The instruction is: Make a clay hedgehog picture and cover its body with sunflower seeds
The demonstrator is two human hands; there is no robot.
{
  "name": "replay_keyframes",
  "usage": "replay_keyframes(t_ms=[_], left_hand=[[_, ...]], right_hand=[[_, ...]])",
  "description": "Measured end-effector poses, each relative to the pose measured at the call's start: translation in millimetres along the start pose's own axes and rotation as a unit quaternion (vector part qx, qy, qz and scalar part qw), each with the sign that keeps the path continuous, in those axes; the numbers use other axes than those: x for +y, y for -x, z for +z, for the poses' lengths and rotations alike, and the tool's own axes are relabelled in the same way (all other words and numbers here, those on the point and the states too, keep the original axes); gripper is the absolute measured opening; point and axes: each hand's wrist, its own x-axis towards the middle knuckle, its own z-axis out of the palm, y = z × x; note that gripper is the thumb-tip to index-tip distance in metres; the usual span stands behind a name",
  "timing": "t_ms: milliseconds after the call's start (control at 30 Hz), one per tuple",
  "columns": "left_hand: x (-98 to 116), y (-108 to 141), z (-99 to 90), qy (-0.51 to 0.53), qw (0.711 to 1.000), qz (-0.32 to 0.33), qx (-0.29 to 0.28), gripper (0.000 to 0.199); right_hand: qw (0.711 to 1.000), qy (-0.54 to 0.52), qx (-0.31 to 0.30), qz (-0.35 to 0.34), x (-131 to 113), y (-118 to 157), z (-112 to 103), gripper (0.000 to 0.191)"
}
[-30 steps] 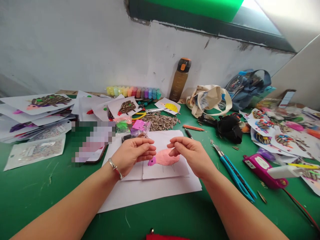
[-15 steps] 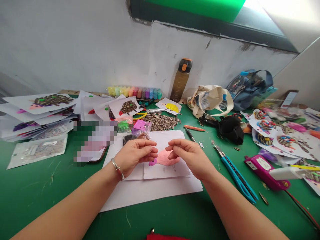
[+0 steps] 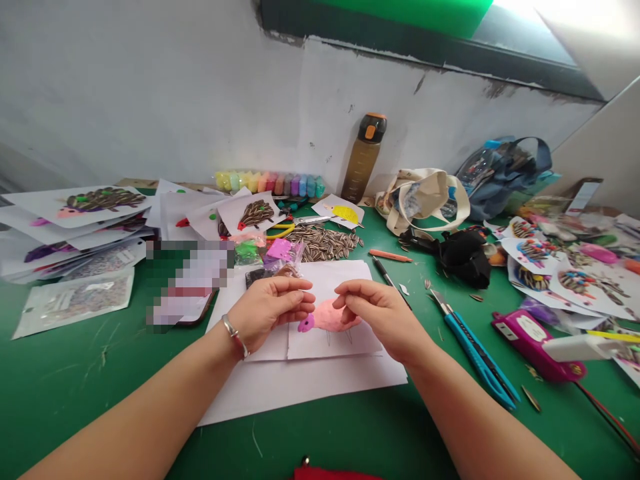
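My left hand [image 3: 275, 310], with a silver bangle at its wrist, hovers over the left part of a small white sheet. Its fingers are loosely curved and apart, and nothing shows in them. Facing it across a small gap, my right hand [image 3: 377, 313] is held the same way, open, above the right part. Between and below them lies the sheet [image 3: 305, 347] with a pink clay animal body [image 3: 327, 315], a purple head [image 3: 306, 323] and drawn legs. Larger white paper [image 3: 300, 390] lies underneath. Behind the hands is a pile of striped sunflower seeds [image 3: 325, 243].
Bagged clay [image 3: 280, 252] and a pixelated phone-like object [image 3: 193, 283] lie left. At right are a blue utility knife [image 3: 480, 353], a black pen [image 3: 384, 272], an orange stick [image 3: 390, 256] and a magenta device [image 3: 535, 343]. A bottle [image 3: 364, 160] stands by the wall.
Both hands stay nearly still over the sheet. The view has shifted very slightly, and a little more of the purple head shows.
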Motion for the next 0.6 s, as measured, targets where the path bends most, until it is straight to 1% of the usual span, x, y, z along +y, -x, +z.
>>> replay_keyframes(t_ms=[167,233,333,433,533,600], left_hand=[[2,-1,-0.3,-0.003,1.0,0.001,0.017,0.022],[2,-3,-1.4,-0.011,0.999,0.001,0.03,0.022],[2,-8,-4.1,-0.016,0.998,0.007,0.06,0.023],[2,-13,-8.7,-0.017,0.995,0.025,0.091,0.024],[5,-16,-13.8,-0.021,0.991,0.057,0.122,0.025],[7,-15,-15.5,-0.024,0.988,0.083,0.132,0.028]], right_hand=[[0.999,0.038,-0.001,-0.017,0,0,-2,0.023],[0.998,0.061,0.014,-0.028,0,-1,-4,0.026],[0.995,0.08,0.051,-0.039,0,-4,-9,0.027],[0.993,0.08,0.074,-0.039,1,-6,-12,0.028],[0.993,0.079,0.078,-0.038,2,-7,-13,0.03],[0.994,0.074,0.077,-0.037,3,-7,-13,0.029]])
